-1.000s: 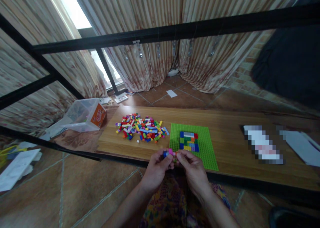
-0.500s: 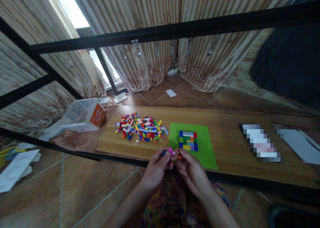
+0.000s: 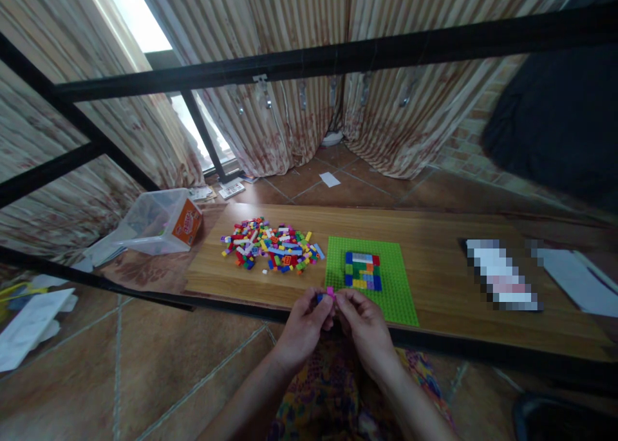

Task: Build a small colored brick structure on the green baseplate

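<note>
In the head view, the person's two hands are meeting over the near edge of the counter [image 3: 444, 248], with a small pink brick [image 3: 330, 291] showing between their fingertips. The left hand [image 3: 302, 319] is pinching the pink brick together with a blue brick [image 3: 320, 297], the blue one lying on the left side of the pink. The right hand [image 3: 363, 319] is bunching its thumb and fingers at the pink brick's right side; whether it is gripping that brick or only touching it, I cannot tell. The held bricks are seemingly running left to right, in line with the gap between the hands, though the fingers are covering much of them and their true long axis is unclear. Both forearms are slanting inward from the bottom of the view, wrists low and fingertips pointing toward each other. The green baseplate [image 3: 398, 280] is lying just beyond the right hand, which is the nearer of the two, and it is carrying a rectangular block of coloured bricks [image 3: 363, 270]. The loose brick pile [image 3: 273, 244] is spreading beyond the left hand, to the left of the baseplate, while a clear plastic box [image 3: 159, 215] is sitting farther left.
</note>
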### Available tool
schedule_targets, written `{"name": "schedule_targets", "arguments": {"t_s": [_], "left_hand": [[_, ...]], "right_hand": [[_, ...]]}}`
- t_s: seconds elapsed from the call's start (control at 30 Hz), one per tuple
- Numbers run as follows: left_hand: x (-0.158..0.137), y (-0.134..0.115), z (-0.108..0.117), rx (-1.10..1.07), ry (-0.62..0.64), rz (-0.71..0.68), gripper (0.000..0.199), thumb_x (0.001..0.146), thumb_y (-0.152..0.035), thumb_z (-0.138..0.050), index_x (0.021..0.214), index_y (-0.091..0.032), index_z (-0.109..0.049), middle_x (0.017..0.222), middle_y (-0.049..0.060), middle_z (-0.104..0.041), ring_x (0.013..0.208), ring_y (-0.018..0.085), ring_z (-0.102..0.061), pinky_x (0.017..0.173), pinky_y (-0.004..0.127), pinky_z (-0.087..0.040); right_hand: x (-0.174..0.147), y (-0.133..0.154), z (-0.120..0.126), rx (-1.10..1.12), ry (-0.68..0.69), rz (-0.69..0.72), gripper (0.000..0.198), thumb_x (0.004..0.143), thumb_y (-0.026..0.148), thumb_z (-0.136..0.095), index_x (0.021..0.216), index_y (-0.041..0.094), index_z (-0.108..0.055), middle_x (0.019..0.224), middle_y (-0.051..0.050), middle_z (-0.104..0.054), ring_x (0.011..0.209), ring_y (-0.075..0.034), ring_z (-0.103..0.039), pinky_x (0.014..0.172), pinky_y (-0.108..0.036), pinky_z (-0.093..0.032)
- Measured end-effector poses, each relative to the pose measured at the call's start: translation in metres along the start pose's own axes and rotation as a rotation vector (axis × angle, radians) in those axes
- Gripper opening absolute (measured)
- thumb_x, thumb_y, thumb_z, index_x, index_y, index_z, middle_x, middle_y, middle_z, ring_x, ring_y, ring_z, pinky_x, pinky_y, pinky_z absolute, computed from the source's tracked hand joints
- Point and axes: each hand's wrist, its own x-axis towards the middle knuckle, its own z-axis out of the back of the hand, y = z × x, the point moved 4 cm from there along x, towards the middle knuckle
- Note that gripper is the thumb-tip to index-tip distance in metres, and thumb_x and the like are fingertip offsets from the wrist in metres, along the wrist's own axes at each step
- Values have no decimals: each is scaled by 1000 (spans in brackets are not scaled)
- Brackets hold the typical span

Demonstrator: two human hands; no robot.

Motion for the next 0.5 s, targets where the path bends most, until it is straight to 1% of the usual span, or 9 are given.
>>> {"name": "schedule_targets", "arguments": {"t_s": [0.07, 0.13, 0.3, 0.37, 0.43, 0.5], "left_hand": [[0, 1, 0, -7, -1, 6, 40, 74, -54, -68, 86, -16, -60, 66, -3, -54, 56, 8, -47, 55, 22, -36], [0, 2, 0, -32, 9, 12, 40, 73, -53, -70, 85, -16, -60, 65, -3, -54, 56, 8, -46, 54, 22, -35], [1, 5, -1, -111, 53, 31, 38, 73, -51, -71, 81, -16, -61, 61, -4, -51, 55, 8, -44, 55, 22, -35], [2, 7, 0, -145, 60, 48, 37, 73, -50, -72, 81, -16, -61, 62, -3, -51, 56, 8, -45, 55, 21, -35], [3, 8, 0, -193, 73, 71, 36, 73, -49, -73, 80, -16, -61, 64, -3, -52, 56, 7, -45, 55, 21, -35], [4, 8, 1, -248, 98, 103, 35, 74, -48, -72, 80, -15, -61, 67, -2, -54, 56, 7, -46, 55, 21, -36]], "right_hand": [[0, 0, -1, 4, 5, 13, 32, 75, 51, -69, 74, 21, -59, 60, 4, -55, 53, -11, -48, 53, -25, -40], [-1, -1, -1, -8, 5, 3, 33, 74, 51, -70, 74, 20, -59, 58, 5, -54, 51, -10, -47, 52, -24, -39], [-2, -8, 1, 75, -15, -115, 35, 74, 53, -69, 76, 20, -58, 52, 7, -45, 44, -6, -35, 42, -20, -22], [-2, -7, 1, 126, -15, -131, 34, 73, 51, -71, 75, 20, -58, 50, 8, -42, 43, -6, -33, 41, -19, -19], [-2, -4, -1, 175, 0, -132, 31, 73, 47, -72, 72, 19, -59, 51, 6, -44, 44, -6, -34, 40, -20, -20], [-2, -1, -2, 235, 27, -147, 28, 74, 44, -71, 69, 19, -59, 54, 4, -48, 47, -7, -39, 42, -20, -26]]}}
